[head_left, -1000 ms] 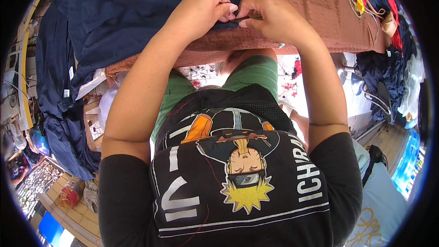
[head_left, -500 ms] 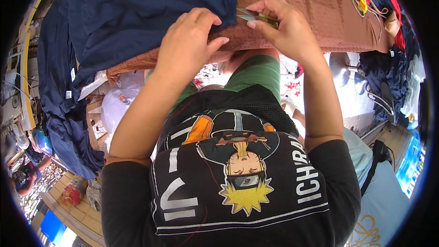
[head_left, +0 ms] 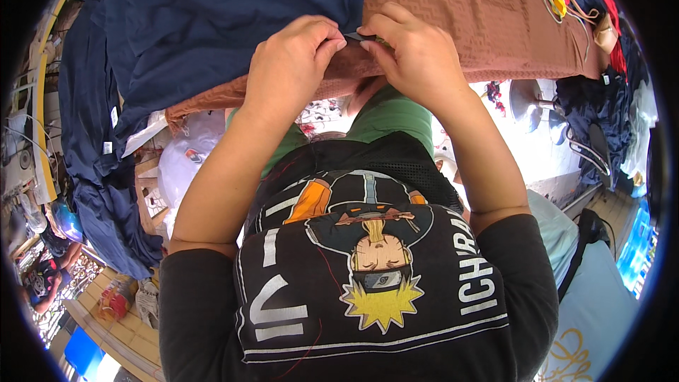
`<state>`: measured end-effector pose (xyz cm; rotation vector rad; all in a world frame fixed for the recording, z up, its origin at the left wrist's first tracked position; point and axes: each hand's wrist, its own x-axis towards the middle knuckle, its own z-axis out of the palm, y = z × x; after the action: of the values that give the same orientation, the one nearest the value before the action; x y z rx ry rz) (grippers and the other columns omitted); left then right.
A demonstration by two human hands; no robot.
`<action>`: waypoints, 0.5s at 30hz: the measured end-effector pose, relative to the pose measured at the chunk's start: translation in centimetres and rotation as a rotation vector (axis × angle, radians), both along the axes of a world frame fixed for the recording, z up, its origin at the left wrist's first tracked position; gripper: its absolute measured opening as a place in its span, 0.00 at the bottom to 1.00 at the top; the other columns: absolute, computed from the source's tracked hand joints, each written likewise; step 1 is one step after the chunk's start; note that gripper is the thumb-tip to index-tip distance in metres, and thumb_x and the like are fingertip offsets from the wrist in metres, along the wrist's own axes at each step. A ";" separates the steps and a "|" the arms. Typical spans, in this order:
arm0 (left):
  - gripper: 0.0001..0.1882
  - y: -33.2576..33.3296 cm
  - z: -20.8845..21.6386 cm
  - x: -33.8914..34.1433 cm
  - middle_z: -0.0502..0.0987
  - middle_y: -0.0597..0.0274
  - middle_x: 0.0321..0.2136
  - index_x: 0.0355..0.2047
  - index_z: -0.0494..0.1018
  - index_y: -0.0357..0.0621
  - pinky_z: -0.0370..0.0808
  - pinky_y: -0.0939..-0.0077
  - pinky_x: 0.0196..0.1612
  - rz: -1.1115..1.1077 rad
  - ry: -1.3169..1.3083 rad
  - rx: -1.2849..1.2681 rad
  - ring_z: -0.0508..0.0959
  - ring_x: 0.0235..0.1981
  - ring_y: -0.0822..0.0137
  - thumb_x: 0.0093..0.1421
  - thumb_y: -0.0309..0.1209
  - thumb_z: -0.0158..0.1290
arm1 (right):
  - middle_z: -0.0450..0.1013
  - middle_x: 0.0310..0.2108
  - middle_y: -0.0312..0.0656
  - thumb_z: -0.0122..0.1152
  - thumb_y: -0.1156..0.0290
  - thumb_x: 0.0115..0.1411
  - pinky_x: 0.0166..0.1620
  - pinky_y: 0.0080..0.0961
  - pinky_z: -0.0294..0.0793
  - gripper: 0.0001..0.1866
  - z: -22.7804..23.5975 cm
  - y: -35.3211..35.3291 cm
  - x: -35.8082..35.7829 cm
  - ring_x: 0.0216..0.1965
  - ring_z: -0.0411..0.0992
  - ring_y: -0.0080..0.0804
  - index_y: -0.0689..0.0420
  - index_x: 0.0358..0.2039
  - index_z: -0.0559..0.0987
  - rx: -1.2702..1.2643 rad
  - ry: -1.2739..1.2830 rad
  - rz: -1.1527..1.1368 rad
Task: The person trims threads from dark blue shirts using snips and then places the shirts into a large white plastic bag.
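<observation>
A navy blue fabric garment (head_left: 212,21) lies spread over the brown patterned cloth (head_left: 488,21) in front of me. My left hand (head_left: 290,60) is closed in a pinch at the garment's near right edge; what sits between its fingertips is too small to tell. My right hand (head_left: 417,53) grips a small pair of thread snips, mostly hidden by the fingers. Their grey blades (head_left: 356,37) point left and almost reach the left fingertips. Both hands are close together above the near edge of the brown cloth.
White cords with a yellow piece (head_left: 559,3) lie at the far right beside red fabric (head_left: 614,28). More navy cloth (head_left: 95,170) hangs down on the left, next to a white plastic bag (head_left: 185,163). Another person (head_left: 46,276) shows at the lower left.
My right hand has moved left and slightly down with the snips, toward my left hand. The left fingers, apart before, have closed into a pinch.
</observation>
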<state>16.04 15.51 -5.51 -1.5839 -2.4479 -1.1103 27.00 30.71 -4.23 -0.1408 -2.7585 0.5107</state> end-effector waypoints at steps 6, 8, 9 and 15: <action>0.10 -4.7 5.4 -4.0 0.77 0.61 0.24 0.27 0.77 0.39 0.67 0.83 0.30 -0.536 -0.816 -0.071 0.73 0.24 0.74 0.59 0.32 0.53 | 0.70 0.31 0.39 0.62 0.72 0.50 0.34 0.32 0.71 0.12 0.2 1.3 0.6 0.31 0.72 0.40 0.55 0.37 0.77 -0.167 0.066 -0.032; 0.12 -5.0 5.3 -4.1 0.77 0.61 0.24 0.26 0.76 0.38 0.66 0.84 0.29 -0.208 -0.706 -0.114 0.72 0.25 0.78 0.60 0.34 0.52 | 0.69 0.30 0.40 0.63 0.73 0.50 0.35 0.30 0.71 0.14 0.2 1.2 0.5 0.31 0.71 0.38 0.55 0.39 0.77 -0.259 0.074 -0.015; 0.11 -4.5 4.3 -3.2 0.77 0.63 0.26 0.29 0.77 0.39 0.68 0.83 0.31 -0.048 -0.658 -0.096 0.72 0.27 0.77 0.57 0.35 0.56 | 0.69 0.30 0.40 0.63 0.74 0.50 0.36 0.30 0.71 0.14 -0.2 1.0 0.3 0.31 0.71 0.37 0.55 0.40 0.77 -0.268 0.086 0.002; 0.13 -2.1 -1.4 0.3 0.78 0.63 0.33 0.35 0.76 0.40 0.74 0.76 0.37 0.152 -0.069 -0.015 0.77 0.30 0.67 0.50 0.32 0.62 | 0.70 0.29 0.39 0.65 0.73 0.49 0.36 0.28 0.70 0.14 -3.2 0.7 -1.5 0.30 0.70 0.35 0.54 0.39 0.79 -0.327 0.078 -0.009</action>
<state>16.37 13.36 -6.91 -1.3580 -2.5747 -1.1430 25.54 31.38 -7.46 -0.2047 -2.5784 0.9410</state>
